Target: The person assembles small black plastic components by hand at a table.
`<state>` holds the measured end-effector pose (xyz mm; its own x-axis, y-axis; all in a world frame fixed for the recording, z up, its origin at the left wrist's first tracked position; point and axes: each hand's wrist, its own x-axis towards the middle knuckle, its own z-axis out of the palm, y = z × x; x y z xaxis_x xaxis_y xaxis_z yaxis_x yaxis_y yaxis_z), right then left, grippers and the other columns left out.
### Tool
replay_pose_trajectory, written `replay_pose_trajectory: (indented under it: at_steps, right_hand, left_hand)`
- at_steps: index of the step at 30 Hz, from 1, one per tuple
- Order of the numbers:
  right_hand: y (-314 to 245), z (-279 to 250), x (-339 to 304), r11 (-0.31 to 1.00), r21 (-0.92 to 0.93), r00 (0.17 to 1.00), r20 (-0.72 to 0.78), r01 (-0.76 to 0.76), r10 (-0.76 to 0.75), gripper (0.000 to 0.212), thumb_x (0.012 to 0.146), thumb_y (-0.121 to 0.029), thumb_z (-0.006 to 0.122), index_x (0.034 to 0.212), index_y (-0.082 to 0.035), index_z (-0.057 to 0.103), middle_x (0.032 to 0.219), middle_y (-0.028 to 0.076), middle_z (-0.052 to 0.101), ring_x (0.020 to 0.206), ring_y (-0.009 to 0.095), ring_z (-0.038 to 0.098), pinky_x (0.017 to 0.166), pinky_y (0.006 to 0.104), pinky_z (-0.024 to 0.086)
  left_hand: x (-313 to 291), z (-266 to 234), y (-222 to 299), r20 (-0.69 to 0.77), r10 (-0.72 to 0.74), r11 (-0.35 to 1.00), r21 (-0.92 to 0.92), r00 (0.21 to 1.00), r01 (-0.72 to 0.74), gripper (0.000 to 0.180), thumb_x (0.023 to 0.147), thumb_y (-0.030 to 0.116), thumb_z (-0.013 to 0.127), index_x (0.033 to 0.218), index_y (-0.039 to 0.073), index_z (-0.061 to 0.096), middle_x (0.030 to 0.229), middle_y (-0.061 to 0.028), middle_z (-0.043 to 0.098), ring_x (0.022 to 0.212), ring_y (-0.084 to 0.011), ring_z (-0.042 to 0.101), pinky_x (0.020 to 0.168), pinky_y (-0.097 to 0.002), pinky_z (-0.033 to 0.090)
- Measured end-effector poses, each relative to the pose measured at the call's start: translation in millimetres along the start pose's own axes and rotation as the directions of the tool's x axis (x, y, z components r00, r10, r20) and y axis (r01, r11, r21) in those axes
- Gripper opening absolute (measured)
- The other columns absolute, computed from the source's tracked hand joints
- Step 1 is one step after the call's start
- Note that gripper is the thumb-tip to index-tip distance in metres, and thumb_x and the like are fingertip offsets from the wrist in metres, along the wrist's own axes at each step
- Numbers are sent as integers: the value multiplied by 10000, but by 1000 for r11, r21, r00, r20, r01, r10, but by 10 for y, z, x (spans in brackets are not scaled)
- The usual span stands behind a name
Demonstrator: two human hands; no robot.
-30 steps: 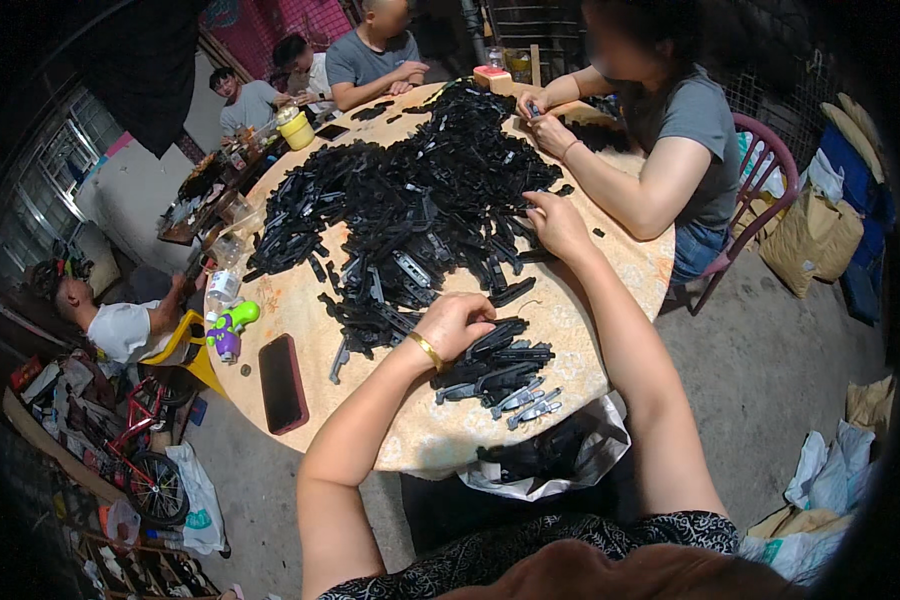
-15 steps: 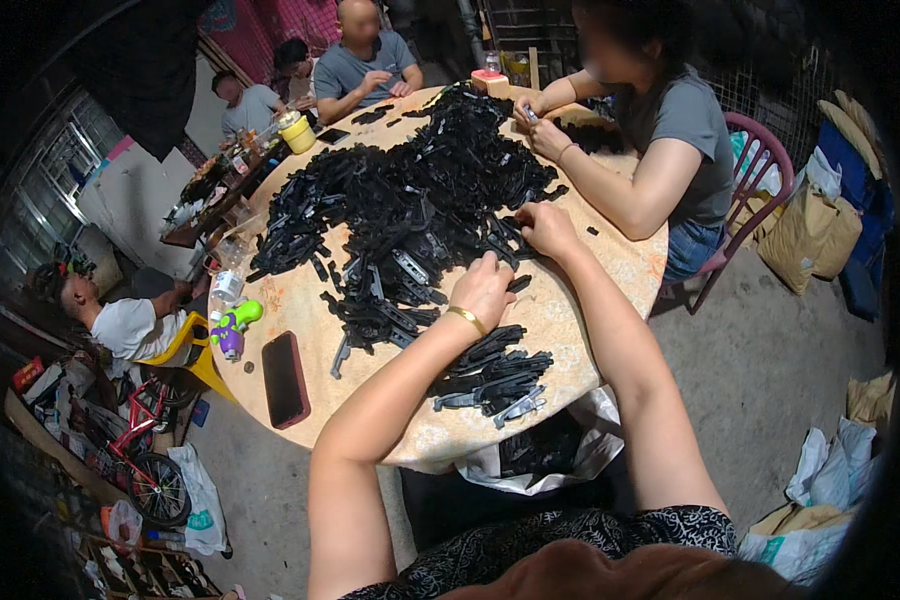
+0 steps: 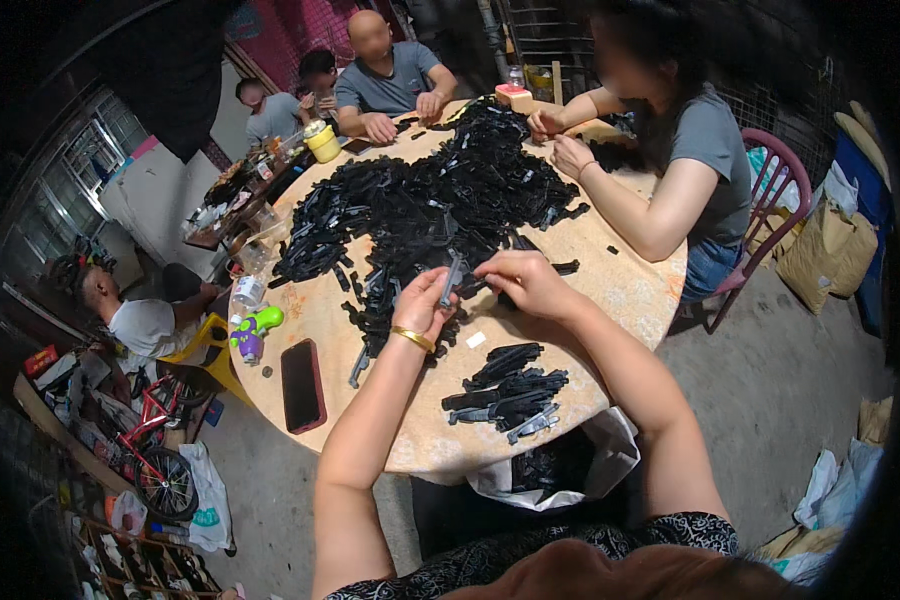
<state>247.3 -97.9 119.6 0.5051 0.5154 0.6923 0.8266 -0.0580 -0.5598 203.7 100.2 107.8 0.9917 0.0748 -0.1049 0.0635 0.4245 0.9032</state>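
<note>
My left hand (image 3: 423, 306), with a gold bracelet at its wrist, holds a narrow grey plastic part (image 3: 452, 278) upright between thumb and fingers. Just right of it, my right hand (image 3: 526, 284) is closed in a pinch, its fingertips close to that part; whatever they grip is too small to make out. Beyond both hands spreads a big pile of black plastic parts (image 3: 410, 205) on a round table (image 3: 630, 310). Nearer to me lies a smaller heap of similar parts (image 3: 515, 385), roughly lined up. A small white rectangle (image 3: 475, 340) lies between that heap and my hands.
An open white sack (image 3: 615, 462) with black contents hangs at the near edge. To the left lie a phone (image 3: 303, 386) and a purple-green toy (image 3: 255, 334). A yellow-lidded container (image 3: 322, 142) stands farther back. Co-workers sit across and at right, one on a maroon chair (image 3: 782, 185).
My left hand has lifted off the parts and now holds up a grey part. My right hand has drawn in toward it. The white rectangle has come into sight. The view has shifted slightly.
</note>
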Motion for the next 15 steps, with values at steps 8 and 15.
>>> replay_pose_trajectory:
  at_steps: [8,15]
  right_hand:
    - [-31,126,-8,994,-98,973,-221,48,-69,136,766,4,616,901,5,635,820,131,630,729,272,624,621,314,501]
    - [-143,228,-27,995,-86,944,-320,57,-81,132,752,-2,629,882,15,632,832,149,627,738,269,625,637,311,504]
  left_hand:
    - [-154,234,34,124,71,963,249,990,-100,269,888,167,568,1067,-32,584,845,-37,633,679,-94,581,574,-208,465]
    - [-341,324,97,175,280,782,528,944,-330,279,842,73,600,1087,-53,561,856,-65,632,695,-89,605,612,-211,502]
